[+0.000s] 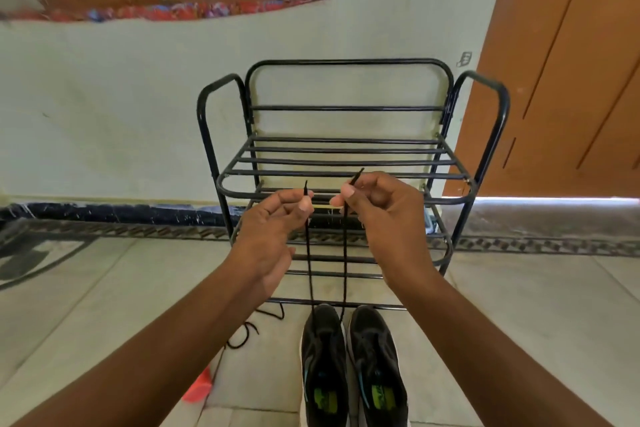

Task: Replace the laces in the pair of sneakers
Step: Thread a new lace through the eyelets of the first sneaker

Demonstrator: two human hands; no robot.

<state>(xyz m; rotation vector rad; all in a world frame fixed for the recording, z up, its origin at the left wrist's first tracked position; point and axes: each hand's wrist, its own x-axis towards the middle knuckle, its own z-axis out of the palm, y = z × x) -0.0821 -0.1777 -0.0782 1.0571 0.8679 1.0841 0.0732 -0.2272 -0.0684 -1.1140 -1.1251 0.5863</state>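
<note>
At nine o'clock the pale, smooth tiled floor [86, 305] is stretching out, bordered by a dark patterned strip along the plaster wall [121, 107]. Near seven o'clock a small orange-red object [198, 388] is lying blurred on the tile, and just right of it a loose black lace [242, 336] is curling in thin rope-like loops, apart from the shoes.

At centre the left hand [273, 232] is pinching one end of a black lace strand [308, 253] between thumb and forefinger, the other fingers loosely curled. The right hand [384, 218] is pinching the second strand [344, 253] the same way, its stiff tip poking up past the thumb. Both strands are hanging taut and nearly parallel, running down to the left sneaker [322, 364] at six o'clock. The right sneaker [375, 367] is sitting just beside it, touching or almost so; both are black mesh with pale soles and green insole patches.

Behind the hands, at twelve o'clock, a black tubular metal rack [346, 163] with rounded corners and slatted shelves is standing against the wall. At two o'clock an orange-brown wooden door [561, 80] is filling the corner, with open tile below it.
</note>
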